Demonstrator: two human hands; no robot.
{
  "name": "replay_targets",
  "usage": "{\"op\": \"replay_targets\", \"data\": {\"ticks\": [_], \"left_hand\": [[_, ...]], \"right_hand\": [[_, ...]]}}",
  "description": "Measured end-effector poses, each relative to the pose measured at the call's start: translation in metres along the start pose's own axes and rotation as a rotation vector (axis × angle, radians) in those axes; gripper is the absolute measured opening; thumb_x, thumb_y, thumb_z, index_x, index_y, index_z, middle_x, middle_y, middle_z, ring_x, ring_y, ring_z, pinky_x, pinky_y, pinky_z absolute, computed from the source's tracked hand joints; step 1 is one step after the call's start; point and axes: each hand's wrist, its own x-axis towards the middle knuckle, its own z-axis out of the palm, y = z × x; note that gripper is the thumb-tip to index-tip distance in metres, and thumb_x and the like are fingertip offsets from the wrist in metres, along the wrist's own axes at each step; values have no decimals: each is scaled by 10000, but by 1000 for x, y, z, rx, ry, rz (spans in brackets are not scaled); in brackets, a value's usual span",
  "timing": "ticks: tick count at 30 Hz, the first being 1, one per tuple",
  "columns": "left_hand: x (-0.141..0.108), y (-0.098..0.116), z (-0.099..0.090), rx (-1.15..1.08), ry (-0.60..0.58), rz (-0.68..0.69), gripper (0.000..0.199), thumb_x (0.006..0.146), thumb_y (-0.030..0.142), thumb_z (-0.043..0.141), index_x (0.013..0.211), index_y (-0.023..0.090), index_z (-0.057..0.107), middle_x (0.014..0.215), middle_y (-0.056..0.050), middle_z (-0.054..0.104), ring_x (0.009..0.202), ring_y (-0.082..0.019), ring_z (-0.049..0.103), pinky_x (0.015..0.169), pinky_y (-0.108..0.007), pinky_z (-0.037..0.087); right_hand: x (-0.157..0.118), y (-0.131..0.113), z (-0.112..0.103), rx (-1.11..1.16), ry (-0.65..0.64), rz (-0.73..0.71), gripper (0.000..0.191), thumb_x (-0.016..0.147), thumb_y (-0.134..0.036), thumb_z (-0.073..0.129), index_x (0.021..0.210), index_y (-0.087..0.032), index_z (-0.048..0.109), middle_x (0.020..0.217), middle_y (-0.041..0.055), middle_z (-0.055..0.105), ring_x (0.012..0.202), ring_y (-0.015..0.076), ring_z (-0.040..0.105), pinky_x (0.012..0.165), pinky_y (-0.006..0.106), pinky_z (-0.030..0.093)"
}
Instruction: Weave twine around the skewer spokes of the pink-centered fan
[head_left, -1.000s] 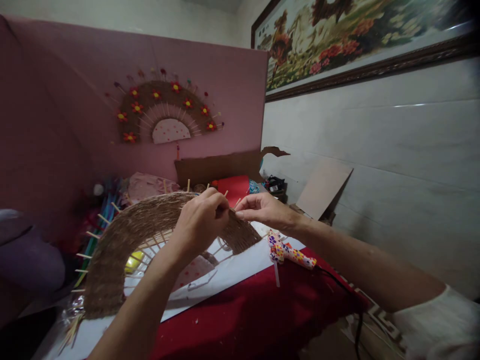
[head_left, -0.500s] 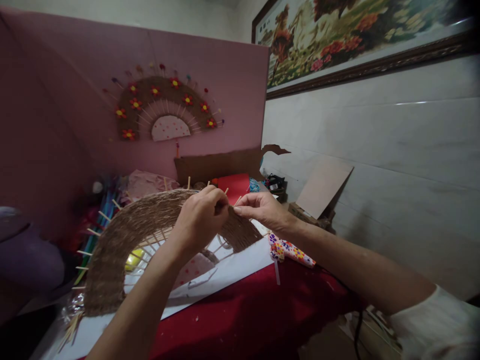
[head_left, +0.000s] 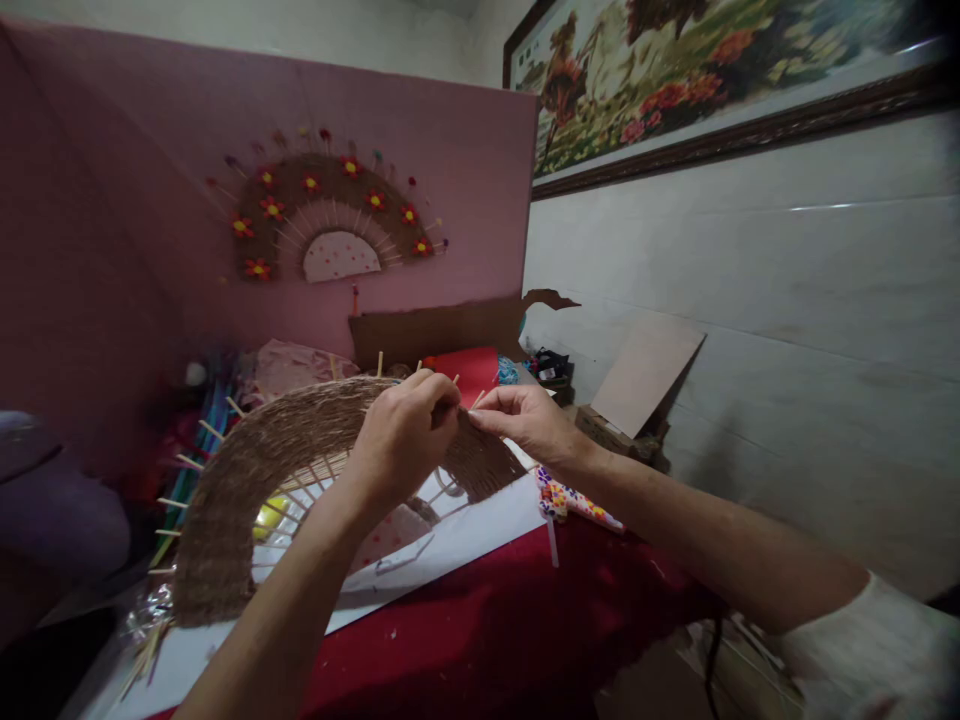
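Observation:
A half-ring arch (head_left: 232,490), woven in brown twine over light wooden sticks, stands tilted on a white sheet (head_left: 450,535). Stick ends poke out around its outer rim. My left hand (head_left: 405,430) is closed on the arch's upper rim, right of its top, and hides part of the weave. Just to its right, my right hand (head_left: 525,420) pinches the same rim beside a stick end, thumb against forefinger. Whether a loose twine end is between the fingers is too small to tell. Through the arch's opening shows a pink-dotted white piece (head_left: 390,535).
A red cloth (head_left: 480,630) covers the table. Beside the sheet lies a flower-patterned wrapped object (head_left: 577,500). Loose sticks (head_left: 142,660) lie at front left. Behind stand brown cardboard (head_left: 435,330) and a red sheet (head_left: 469,372). A flowered arch (head_left: 330,180) hangs on the pink panel.
The arch's left side has shifted very slightly to the right and up. Both hands keep nearly the same place and grip on the rim.

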Motion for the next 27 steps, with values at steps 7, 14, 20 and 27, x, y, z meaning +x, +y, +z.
{"op": "replay_targets", "data": {"ticks": [7,14,20,27], "left_hand": [[0,1,0,-6,-4,0,118,733,79,531,778,159,605,746,-2,576,601,-93,467,575,-228,358],[0,3,1,26,-9,11,116,738,79,524,773,155,605,754,-5,576,619,-95,473,590,-230,367],[-1,5,0,36,-47,2,149,755,97,519,813,169,636,791,-17,582,643,-103,492,610,-238,387],[-3,7,0,110,-98,-19,219,768,136,517,888,235,671,852,-23,574,716,-125,529,648,-257,399]], "right_hand": [[-3,-6,5,-54,67,5,213,631,-341,681,612,-150,589,642,-2,564,605,108,473,593,267,350],[-4,-13,10,-110,137,22,145,626,-264,633,576,-151,558,609,-12,534,588,103,449,581,265,335],[0,-17,7,-108,102,122,136,620,-212,589,520,-164,512,539,-39,465,554,94,408,556,258,297],[0,-21,5,-123,78,139,108,617,-193,575,524,-161,529,529,-34,467,554,99,410,567,265,304]]}}
